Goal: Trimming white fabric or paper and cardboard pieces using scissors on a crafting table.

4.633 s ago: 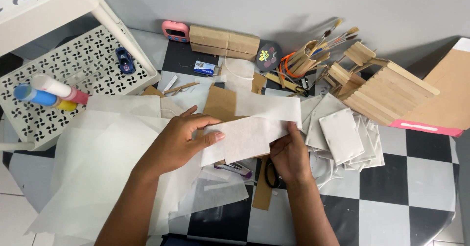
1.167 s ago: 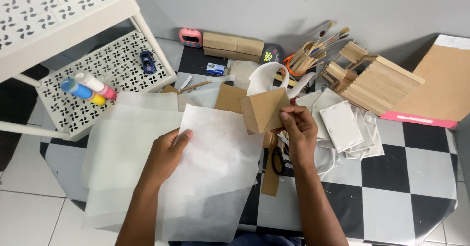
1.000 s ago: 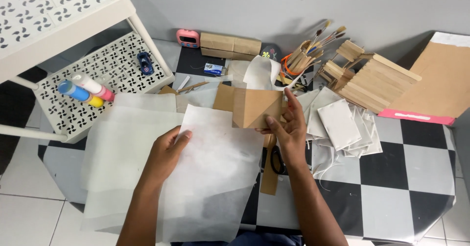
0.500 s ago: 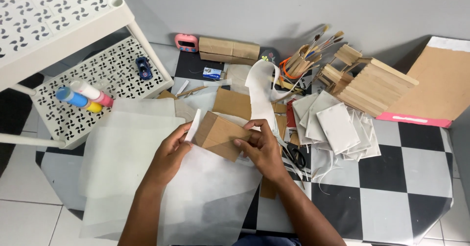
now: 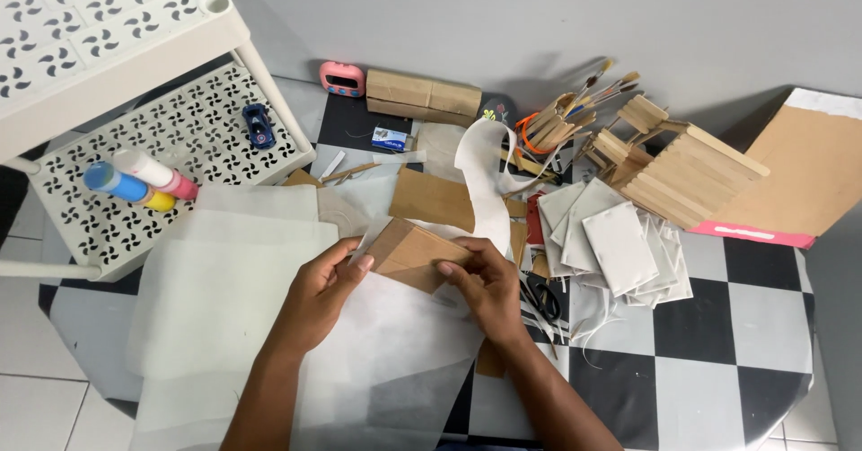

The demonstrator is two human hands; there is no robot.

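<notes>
Both hands hold a small brown cardboard piece over a large sheet of translucent white paper. My left hand pinches its left edge together with a corner of white paper. My right hand grips its right side with fingers on top. A strip of white paper curls upward behind the cardboard.
More white sheets lie at left beside a white perforated rack with glue tubes and a toy car. Behind: pink timer, cardboard box, brushes, stick house, white tiles, scissors, brown board.
The right hand brought the cardboard piece down from beside the curled strip to the white sheet, and the left hand rose from the sheet and took its left edge.
</notes>
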